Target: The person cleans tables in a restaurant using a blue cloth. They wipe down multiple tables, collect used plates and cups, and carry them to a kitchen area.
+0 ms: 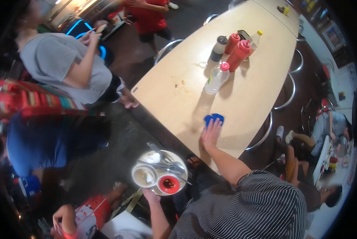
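My right hand (211, 134) presses a blue cloth (213, 119) against the light wooden table (172, 104). My left hand (151, 195) holds up a plate (183, 162) beside the table's near corner; a white bowl (144, 176), a red bowl (168, 184) with dark remains, a crumpled white napkin and several pieces of cutlery (166, 167) lie on it. Beyond the cloth stands a clear bottle with a pink cap (216, 79), near red squeeze bottles (238, 56), a dark sauce bottle (219, 49) and a yellow-capped bottle (255, 41). Small spills (183, 86) mark the tabletop.
A person in a grey shirt (61, 62) stands beyond the table's left corner, another in red (148, 15) farther back. People in blue (35, 143) and in a red-and-white top (91, 212) are at the left. Metal-rimmed stools (286, 92) line the right side; people sit beyond.
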A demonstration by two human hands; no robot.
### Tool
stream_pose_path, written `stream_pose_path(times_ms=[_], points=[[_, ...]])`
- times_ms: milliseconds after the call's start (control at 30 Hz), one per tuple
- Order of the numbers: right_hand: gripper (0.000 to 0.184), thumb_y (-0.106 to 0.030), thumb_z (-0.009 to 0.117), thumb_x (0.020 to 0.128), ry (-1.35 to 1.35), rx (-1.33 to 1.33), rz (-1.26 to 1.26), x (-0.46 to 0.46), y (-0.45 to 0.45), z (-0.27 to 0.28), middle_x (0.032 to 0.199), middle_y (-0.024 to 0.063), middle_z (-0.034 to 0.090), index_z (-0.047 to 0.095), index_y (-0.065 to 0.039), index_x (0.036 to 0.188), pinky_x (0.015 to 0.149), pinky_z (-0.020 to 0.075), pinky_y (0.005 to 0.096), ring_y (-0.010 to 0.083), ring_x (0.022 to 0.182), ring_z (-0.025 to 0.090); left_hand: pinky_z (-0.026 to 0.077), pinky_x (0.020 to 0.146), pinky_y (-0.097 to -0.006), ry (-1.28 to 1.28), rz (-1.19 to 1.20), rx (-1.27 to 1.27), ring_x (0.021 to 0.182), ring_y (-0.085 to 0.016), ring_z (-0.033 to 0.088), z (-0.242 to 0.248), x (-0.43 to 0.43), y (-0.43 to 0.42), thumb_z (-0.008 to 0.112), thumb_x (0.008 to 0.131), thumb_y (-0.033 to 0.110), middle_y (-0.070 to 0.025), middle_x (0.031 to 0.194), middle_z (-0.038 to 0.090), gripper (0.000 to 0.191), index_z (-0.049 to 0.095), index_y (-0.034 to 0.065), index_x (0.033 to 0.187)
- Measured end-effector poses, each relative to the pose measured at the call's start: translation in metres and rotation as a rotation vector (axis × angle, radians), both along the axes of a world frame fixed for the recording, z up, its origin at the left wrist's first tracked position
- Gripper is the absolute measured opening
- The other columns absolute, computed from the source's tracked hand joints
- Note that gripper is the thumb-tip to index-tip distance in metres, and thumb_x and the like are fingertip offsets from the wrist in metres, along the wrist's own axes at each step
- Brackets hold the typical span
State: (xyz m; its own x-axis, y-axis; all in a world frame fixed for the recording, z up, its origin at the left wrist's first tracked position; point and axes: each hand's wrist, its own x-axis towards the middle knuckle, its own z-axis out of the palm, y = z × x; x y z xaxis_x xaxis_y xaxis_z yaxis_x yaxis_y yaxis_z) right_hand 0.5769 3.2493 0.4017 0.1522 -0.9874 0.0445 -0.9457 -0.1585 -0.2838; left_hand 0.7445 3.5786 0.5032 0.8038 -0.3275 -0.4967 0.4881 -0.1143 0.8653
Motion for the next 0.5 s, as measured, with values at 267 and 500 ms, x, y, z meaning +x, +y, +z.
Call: stream_pose_path(times_ms=[267,500], points=[[0.057,-0.014,0.051,0.086,-0.157,-0.06,-0.069,0.135,-0.077,0.007,0.151,0.0283,0.024,0.038,0.005,0.139,0.117,0.0158,0.0506,0.0458,0.141,0.019,0.052,0.091,-0.0421,0.218,-0.004,-0.125,0.11,-0.028,0.059,-0.083,0.132,-0.052,0.042,0.099,0.023,-0.0166,0.126,0.055,0.043,0.043,-0.0008,0.134],[0.057,0.001,0.05,0.08,-0.446,-0.162,0.037,0.206,-0.114,0.034,0.146,0.0245,0.036,0.043,-0.001,0.136,0.112,0.0292,0.0452,0.0399,0.135,0.034,0.052,0.091,-0.0436,0.395,-0.035,-0.077,0.11,-0.029,0.059,-0.131,0.239,-0.086,0.047,0.096,0.014,-0.0175,0.125,0.056,0.037,0.048,0.0005,0.13]])
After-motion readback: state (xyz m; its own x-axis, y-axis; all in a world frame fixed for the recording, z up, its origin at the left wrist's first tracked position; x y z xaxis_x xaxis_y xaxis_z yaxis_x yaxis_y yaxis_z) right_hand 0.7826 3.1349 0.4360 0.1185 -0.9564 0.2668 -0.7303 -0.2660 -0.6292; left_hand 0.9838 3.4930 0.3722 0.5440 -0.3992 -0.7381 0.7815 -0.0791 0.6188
